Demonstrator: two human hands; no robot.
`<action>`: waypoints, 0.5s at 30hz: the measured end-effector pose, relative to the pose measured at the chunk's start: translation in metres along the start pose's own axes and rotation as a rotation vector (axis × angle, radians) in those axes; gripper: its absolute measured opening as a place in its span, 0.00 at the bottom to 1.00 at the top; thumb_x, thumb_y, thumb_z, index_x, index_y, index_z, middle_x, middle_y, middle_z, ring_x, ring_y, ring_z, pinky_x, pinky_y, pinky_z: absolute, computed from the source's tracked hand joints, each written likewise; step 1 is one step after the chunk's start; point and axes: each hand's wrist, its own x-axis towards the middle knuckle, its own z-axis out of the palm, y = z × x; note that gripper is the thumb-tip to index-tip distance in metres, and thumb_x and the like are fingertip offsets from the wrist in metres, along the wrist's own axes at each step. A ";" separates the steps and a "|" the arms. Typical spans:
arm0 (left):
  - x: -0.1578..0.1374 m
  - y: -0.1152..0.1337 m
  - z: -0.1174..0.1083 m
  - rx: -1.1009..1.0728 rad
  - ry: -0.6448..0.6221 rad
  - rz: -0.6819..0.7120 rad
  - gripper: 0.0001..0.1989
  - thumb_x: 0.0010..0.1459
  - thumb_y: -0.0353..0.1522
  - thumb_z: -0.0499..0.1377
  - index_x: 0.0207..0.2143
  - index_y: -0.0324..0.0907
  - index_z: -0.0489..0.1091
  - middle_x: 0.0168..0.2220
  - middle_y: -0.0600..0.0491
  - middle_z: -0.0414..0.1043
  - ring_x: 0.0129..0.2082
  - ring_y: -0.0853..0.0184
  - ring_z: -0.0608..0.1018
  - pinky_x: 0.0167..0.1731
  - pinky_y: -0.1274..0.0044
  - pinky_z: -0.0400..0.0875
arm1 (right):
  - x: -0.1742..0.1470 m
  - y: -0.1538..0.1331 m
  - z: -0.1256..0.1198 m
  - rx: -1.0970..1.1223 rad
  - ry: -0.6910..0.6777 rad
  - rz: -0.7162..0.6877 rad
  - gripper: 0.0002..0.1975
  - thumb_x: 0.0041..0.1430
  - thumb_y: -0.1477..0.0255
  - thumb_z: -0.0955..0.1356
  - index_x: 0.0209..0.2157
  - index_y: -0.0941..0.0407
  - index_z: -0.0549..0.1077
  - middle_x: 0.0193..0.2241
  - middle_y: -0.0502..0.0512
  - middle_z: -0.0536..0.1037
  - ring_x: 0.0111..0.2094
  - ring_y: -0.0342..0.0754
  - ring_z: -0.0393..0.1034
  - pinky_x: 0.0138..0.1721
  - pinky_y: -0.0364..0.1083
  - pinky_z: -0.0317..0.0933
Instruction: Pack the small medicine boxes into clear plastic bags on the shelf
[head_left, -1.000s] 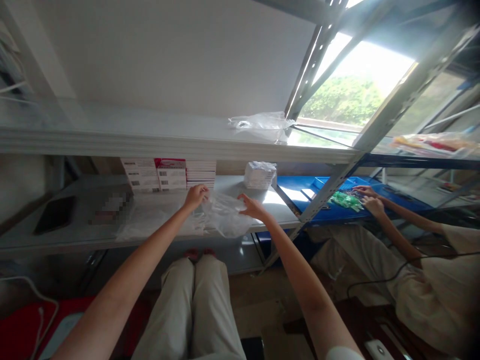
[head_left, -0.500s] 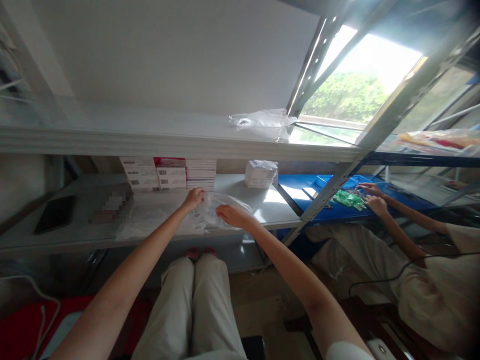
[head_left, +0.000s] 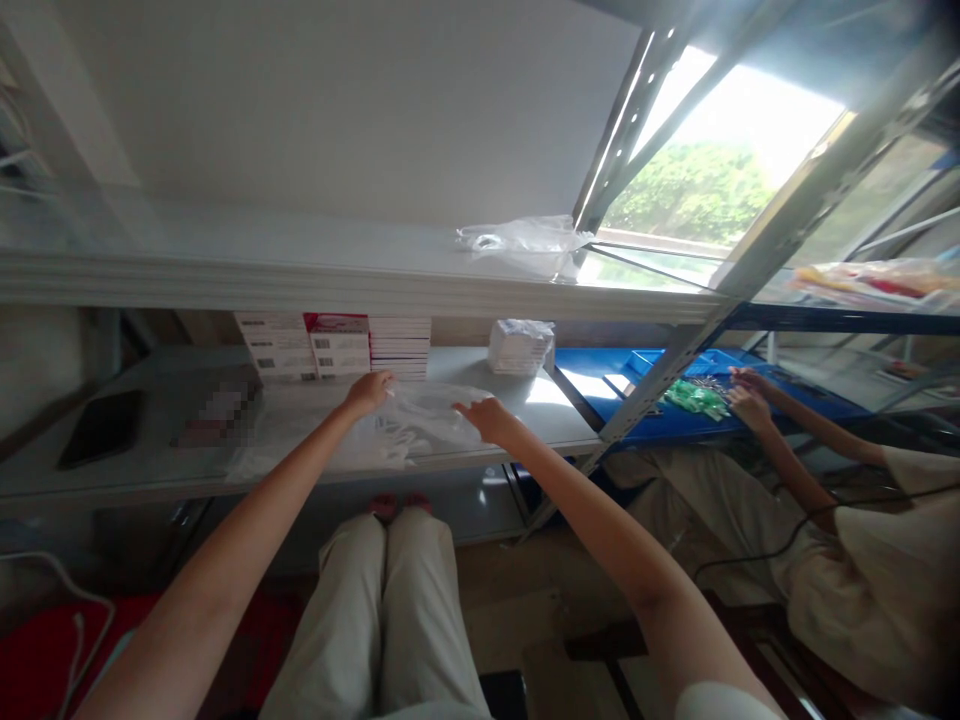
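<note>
A clear plastic bag [head_left: 431,408] is stretched out low over the grey shelf, with more clear plastic [head_left: 300,432] lying to its left. My left hand [head_left: 370,392] is closed, pinching the bag's left end just in front of the stacked boxes. At the bag's right side, my right hand [head_left: 487,416] has its fingers drawn together on the film; the exact grip is hard to make out. White and pink boxes [head_left: 341,352] are stacked behind my left hand. Beyond my right hand stands a small plastic-wrapped white stack [head_left: 520,348].
A dark flat device [head_left: 101,428] lies at the shelf's left. The upper shelf edge [head_left: 337,285] runs above my hands, carrying another plastic bag [head_left: 521,238]. A metal post [head_left: 660,385] stands right. Past it, a co-worker's hands [head_left: 746,395] are beside green items [head_left: 696,398] on a blue surface.
My hands have moved apart: the left a little leftward, the right rightward. The bag between them is drawn out wider and flatter. The co-worker's hands have shifted slightly.
</note>
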 end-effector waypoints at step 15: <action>-0.062 0.132 0.080 0.268 -0.047 0.668 0.09 0.57 0.23 0.51 0.30 0.39 0.70 0.34 0.49 0.74 0.37 0.65 0.76 0.41 0.75 0.69 | 0.020 0.019 0.009 0.014 -0.149 -0.065 0.16 0.45 0.70 0.76 0.38 0.56 0.76 0.40 0.57 0.79 0.44 0.56 0.73 0.44 0.46 0.64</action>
